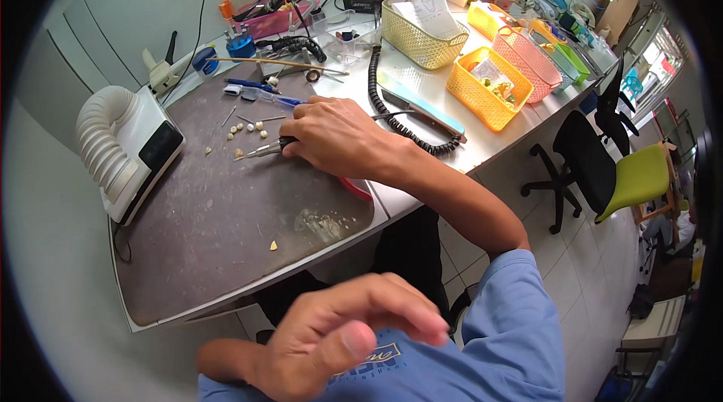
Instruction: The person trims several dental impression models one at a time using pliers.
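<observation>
Head view is the only one here. The right hand is resting palm-down on the dark brown work mat, fingers curled and pinching a slim silver metal hand tool with a dark grip. Its pointed tip is lying nearly flat on the mat and aiming left at a loose cluster of small cream tooth-shaped pieces; the low angle looks like a way to steady the tip while the wrist is sitting on the surface. One more cream piece is lying apart, near the mat's front edge.

The left hand is hanging up close to the camera, over the blue shirt, holding nothing, fingers loosely bent with the thumb tucked under them, a bit blurred.

The white box unit with a ribbed hose is sitting at the mat's left edge, probably so it's pulling dust away from the work spot. A black coiled cord is running along the right side of the mat, and yellow and pink plastic baskets are lined up further right, out of the way.
</observation>
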`<state>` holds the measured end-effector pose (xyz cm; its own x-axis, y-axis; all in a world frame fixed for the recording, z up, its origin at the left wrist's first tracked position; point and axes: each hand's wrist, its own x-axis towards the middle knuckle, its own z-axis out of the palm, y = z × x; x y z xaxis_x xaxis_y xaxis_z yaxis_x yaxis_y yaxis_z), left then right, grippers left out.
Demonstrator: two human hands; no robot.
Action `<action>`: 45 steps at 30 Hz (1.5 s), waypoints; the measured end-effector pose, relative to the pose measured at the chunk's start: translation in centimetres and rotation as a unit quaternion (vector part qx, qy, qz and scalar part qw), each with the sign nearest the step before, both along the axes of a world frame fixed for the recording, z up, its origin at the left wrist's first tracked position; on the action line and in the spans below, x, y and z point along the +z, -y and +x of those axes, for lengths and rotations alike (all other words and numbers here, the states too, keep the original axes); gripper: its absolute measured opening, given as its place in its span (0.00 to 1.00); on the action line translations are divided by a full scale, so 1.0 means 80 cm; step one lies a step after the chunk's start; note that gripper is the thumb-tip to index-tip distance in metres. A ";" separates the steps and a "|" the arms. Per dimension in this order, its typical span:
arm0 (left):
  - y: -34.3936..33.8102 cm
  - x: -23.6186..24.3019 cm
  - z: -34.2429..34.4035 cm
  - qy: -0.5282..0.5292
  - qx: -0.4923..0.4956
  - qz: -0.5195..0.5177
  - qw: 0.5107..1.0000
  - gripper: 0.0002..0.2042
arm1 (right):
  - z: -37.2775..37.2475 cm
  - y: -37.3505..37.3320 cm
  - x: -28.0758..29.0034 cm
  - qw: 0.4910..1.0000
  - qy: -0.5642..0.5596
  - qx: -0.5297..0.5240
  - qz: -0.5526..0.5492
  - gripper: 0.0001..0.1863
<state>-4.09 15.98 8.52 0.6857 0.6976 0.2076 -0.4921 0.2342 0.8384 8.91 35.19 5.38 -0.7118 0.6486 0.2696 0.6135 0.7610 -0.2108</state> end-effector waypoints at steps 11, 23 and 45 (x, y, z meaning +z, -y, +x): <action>0.008 -0.002 0.063 0.250 -0.180 -0.097 0.946 0.26 | 0.326 -0.027 0.085 0.913 0.152 -0.355 0.132 0.11; -0.006 -0.025 0.115 0.217 -0.295 -0.075 0.928 0.17 | 0.375 -0.037 0.048 0.943 0.136 -0.303 -0.011 0.12; -0.053 -0.010 0.197 0.373 -0.163 0.043 0.913 0.36 | 0.351 -0.123 0.042 0.917 0.275 -0.275 0.090 0.08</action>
<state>11.64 20.24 7.74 0.4993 0.4415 0.7455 -0.8496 0.4183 0.3213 36.96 44.99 8.74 -0.3516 0.9301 0.1065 0.8905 0.2972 0.3444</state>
